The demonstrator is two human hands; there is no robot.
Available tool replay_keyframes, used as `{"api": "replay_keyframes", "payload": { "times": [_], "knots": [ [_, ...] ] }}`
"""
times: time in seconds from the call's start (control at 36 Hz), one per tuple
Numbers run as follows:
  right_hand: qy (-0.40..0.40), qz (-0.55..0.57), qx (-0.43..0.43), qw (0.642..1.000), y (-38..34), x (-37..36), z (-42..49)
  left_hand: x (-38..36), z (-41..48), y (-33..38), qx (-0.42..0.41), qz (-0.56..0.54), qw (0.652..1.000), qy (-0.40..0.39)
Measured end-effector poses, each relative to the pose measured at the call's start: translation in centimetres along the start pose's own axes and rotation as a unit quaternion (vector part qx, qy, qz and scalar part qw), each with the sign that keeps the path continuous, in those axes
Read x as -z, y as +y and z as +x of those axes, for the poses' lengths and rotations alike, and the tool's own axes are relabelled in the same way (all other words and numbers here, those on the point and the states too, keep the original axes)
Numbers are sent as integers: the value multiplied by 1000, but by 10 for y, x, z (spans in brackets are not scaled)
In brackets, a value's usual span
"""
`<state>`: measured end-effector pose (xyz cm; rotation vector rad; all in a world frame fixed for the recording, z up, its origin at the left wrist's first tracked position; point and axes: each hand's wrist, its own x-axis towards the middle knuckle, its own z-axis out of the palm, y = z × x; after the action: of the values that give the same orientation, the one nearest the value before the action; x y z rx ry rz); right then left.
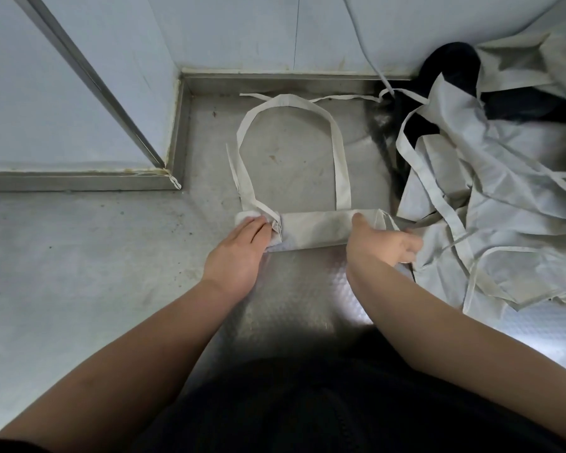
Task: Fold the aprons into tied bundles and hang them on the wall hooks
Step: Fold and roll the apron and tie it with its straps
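Countertop [291, 165] (scuffed steel) under rolled apron [317, 228] meets pale wall panels [236, 27].

I stand at a steel table [79, 256], scuffed and spotted with brownish stains. A raised metal rim [275, 80] runs along its back edge, against pale wall panels [236, 27]. A metal strip [89, 76] slants across the left wall, and a grey cable [361, 37] hangs down the back one. Far right lies something black [455, 57], perhaps cloth. My dark top [307, 403] fills the bottom.

head-worn view, steeply downward, close over countertop [79, 256]
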<state>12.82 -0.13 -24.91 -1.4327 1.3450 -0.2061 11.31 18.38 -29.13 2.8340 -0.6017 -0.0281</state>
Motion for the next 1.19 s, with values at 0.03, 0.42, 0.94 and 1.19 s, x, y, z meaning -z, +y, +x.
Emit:
{"api": "replay_keyframes", "payload": {
  "times": [0.03, 0.42, 0.94, 1.19],
  "knots": [
    [-11, 15, -7, 1000, 1, -1, 2, 0, 0, 0, 0, -1, 1000, 4],
    [-147, -292, 276, 904, -2, 8, 12, 4, 1, 7, 77, -51, 996, -17],
    [-281, -447, 615, 585, 26, -19, 6, -8, 3, 7, 55, -99, 993, 24],
    [-355, -313, 469, 746, 17, -5, 1, 4, 3, 17, 51, -133, 988, 59]
  ]
}}
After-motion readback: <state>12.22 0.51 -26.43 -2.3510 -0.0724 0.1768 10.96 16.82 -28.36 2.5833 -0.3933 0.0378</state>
